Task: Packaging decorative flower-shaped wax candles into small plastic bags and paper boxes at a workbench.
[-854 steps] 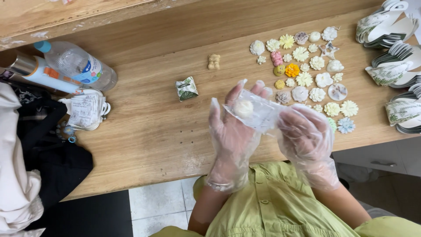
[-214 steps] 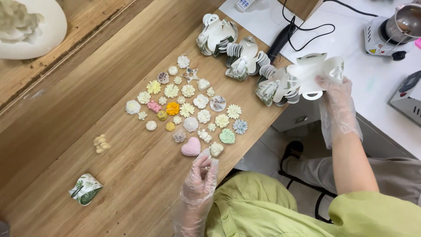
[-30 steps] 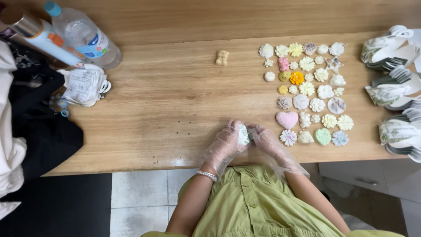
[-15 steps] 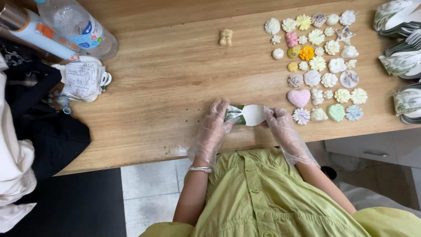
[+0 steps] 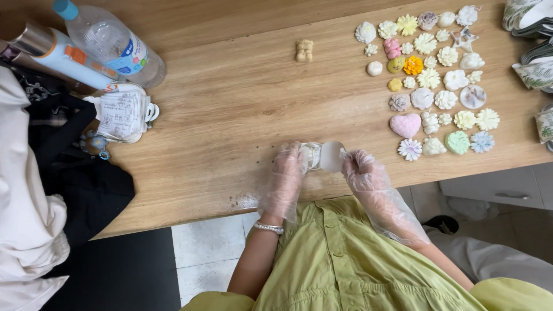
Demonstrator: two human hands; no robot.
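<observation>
Both my hands wear thin clear plastic gloves. My left hand and my right hand together hold a small clear plastic packet with a pale round piece in it, just above the near edge of the wooden table. The left hand grips the packet's left end, the right pinches its right end. To the right, several small moulded pieces shaped as flowers, shells and a pink heart lie in rows.
A small tan bear-shaped piece lies alone at the far middle. A water bottle, a tube and a white pouch sit at the left with dark and white cloth. Patterned wrapped items crowd the right edge.
Over the last second my hands lifted from the table edge onto the table and pulled the packet out between them. Much earlier the right hand reached to the wrapped items at the right.
</observation>
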